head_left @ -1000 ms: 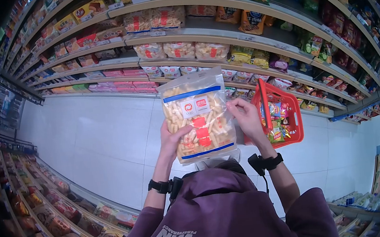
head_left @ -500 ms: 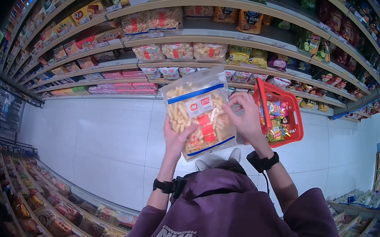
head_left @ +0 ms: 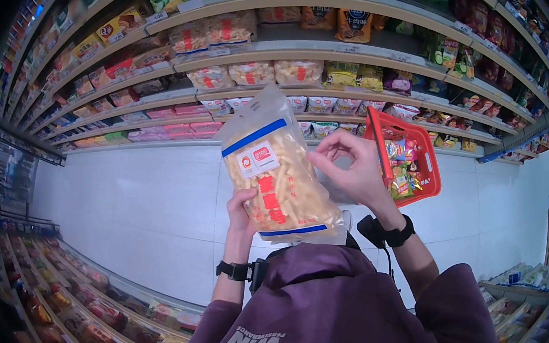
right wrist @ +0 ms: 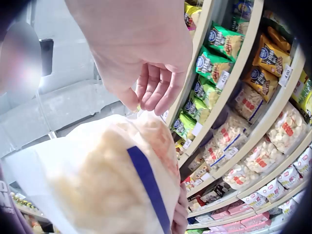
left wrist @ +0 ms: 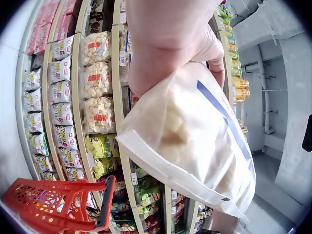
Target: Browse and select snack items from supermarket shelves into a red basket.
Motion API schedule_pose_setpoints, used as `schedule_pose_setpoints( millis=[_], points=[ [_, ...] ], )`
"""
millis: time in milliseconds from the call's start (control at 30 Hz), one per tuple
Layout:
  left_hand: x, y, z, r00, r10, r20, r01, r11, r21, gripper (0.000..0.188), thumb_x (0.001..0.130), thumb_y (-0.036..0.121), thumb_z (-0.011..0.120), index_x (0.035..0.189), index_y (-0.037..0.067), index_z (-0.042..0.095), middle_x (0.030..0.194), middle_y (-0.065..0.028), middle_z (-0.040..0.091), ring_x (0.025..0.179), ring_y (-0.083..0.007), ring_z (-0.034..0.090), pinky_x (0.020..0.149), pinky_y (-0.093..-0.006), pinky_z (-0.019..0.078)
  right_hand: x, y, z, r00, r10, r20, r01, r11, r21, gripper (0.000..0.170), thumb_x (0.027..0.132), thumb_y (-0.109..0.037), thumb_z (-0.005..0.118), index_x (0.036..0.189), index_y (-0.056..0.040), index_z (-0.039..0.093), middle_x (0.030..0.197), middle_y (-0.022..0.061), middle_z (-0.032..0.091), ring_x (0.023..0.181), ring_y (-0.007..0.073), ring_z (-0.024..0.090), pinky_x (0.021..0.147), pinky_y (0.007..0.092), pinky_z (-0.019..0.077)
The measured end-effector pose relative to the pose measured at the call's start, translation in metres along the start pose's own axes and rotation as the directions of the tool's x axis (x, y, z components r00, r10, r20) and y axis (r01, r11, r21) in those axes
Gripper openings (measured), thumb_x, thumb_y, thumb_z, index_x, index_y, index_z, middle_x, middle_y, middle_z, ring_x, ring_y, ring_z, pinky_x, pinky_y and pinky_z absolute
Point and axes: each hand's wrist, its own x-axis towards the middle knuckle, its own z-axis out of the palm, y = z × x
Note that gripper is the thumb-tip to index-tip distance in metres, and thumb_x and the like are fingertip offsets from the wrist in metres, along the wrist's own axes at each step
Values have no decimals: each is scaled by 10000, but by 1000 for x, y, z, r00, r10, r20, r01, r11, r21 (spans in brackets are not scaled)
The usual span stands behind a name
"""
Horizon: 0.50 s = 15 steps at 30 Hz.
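Note:
A clear bag of pale snack sticks (head_left: 276,185), with blue bands and red print, is held up in front of the torso. My left hand (head_left: 242,212) grips its left side, thumb on the front and fingers behind. At the right edge of the bag, the thumb and index finger of my right hand (head_left: 354,170) pinch the plastic, forming a loop. The left wrist view shows the bag (left wrist: 190,131) hanging under the left hand (left wrist: 170,39). In the right wrist view the right fingertips meet on the edge of the bag (right wrist: 107,165).
A red basket (head_left: 429,162) holding colourful snack packets is just right of my right hand; what supports it is unclear. Shelves of snacks (head_left: 355,49) curve across the front, with more shelving (head_left: 95,311) at the lower left. Pale floor tiles (head_left: 151,204) lie below.
The bag has shifted left and turned so its top leans to the right. My left hand has stayed on its left side, and the right fingers have followed its right edge.

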Motion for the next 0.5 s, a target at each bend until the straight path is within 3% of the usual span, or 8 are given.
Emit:
schedule_pose_setpoints(
  millis=[233,367,500],
  points=[
    [2,-1,-5,999,-22,26,23,999,-46,685,719,124,563,1360,-50,393,1269,-196,558,1118,-304,602,976,-419,498,5,-16,4,998,-64,28,68,972,-224,163,808,-113,730,843,-18,603,703,22,605,590,100,578,561,255,483],
    [1,1,-9,998,-21,66,25,998,-56,714,706,112,563,1375,-50,374,1286,-195,542,1153,-312,577,999,-434,479,4,-19,3,999,6,37,0,988,-156,191,813,-132,728,846,-7,586,762,51,609,645,135,589,574,264,484],
    [1,1,1,995,90,32,-85,989,-122,733,690,109,566,1381,-37,367,1311,-191,519,1201,-332,535,1046,-477,431,3,-19,-1,997,60,58,-56,996,-74,260,791,-174,760,879,-9,581,826,79,608,739,176,608,636,287,496]
  ],
)
